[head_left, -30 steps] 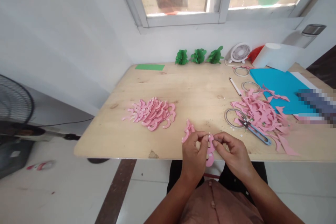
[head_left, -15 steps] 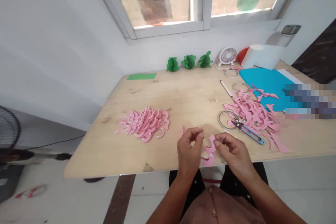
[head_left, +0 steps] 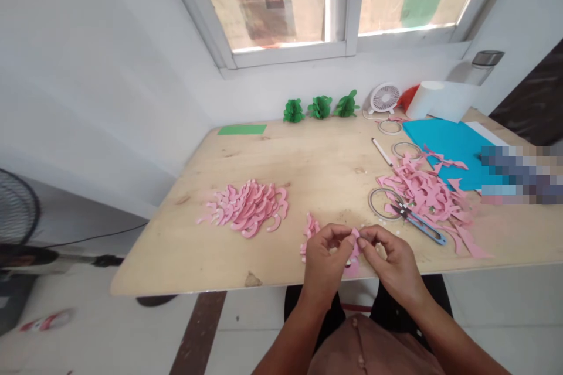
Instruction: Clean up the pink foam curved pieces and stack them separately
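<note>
Close to the table's front edge, both hands meet at a pink paper piece (head_left: 356, 233). My left hand (head_left: 326, 261) is closed, thumb and forefinger pinching its left side. The fingertips of my right hand (head_left: 393, 258) pinch the same piece from the right. More pink paper (head_left: 352, 269) shows below the fingers, partly hidden, so I cannot tell whether it is joined. Beside my left hand lies a small group of pink paper pieces (head_left: 309, 225). Further left is a heap of curved pink paper cutouts (head_left: 253, 205).
Thread snips (head_left: 422, 227) lie by a tape ring (head_left: 383, 204) and pink paper scraps (head_left: 433, 187) on the right. Behind are a white pen (head_left: 382, 152), blue sheets (head_left: 453, 137), a small fan (head_left: 385, 97), green paper shapes (head_left: 321, 106) and a green strip (head_left: 241, 129).
My left hand has moved right to the pink paper piece and now pinches it together with my right hand. The whole view has shifted slightly.
</note>
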{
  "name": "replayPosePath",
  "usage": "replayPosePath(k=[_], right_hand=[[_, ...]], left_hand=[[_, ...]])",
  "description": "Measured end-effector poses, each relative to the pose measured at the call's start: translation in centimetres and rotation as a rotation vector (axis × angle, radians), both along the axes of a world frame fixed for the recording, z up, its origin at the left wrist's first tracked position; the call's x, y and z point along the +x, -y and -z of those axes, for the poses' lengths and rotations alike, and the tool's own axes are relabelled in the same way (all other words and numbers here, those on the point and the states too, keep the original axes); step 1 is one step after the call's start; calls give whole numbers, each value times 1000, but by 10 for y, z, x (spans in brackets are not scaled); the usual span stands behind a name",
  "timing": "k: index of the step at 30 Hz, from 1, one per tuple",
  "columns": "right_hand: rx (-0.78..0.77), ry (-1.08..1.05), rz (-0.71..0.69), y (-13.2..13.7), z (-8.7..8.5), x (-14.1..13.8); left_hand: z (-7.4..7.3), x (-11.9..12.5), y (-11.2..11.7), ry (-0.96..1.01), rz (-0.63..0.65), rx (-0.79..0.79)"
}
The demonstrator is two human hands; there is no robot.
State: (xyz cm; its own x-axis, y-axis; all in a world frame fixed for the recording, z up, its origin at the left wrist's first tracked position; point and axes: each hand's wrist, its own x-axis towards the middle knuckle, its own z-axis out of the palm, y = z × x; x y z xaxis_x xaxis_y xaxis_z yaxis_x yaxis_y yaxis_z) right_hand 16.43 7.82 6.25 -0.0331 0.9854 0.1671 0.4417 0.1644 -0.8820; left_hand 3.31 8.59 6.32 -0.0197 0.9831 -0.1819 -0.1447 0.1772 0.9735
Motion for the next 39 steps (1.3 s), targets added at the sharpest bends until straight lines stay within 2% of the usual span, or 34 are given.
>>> replayPosePath(k=[5,12,19,23,25,28,32,39], right_hand=[[10,57,-20,1,-1,-4],[38,103,-21,1,-3,-6],[-89,-14,-7,1,2,1],[-214,-200,33,-3,12,8],[-268,-269,88,-5,19,12],[-350,-308,71,-6,29,17],[-393,-342,56,-5,38,21],[-435,-414,96,0,34,19]], left_hand=[[-2,-4,2,-100,-10,96],[-4,-7,8,-450,-89,310],[5,-12,20,-536,-107,425],[15,-38,24,-603,-210,408],[22,-58,21,-714,-285,381],[32,-87,13,-900,-348,324],[37,-102,2,-937,-321,302],[33,-80,6,-947,-114,300]])
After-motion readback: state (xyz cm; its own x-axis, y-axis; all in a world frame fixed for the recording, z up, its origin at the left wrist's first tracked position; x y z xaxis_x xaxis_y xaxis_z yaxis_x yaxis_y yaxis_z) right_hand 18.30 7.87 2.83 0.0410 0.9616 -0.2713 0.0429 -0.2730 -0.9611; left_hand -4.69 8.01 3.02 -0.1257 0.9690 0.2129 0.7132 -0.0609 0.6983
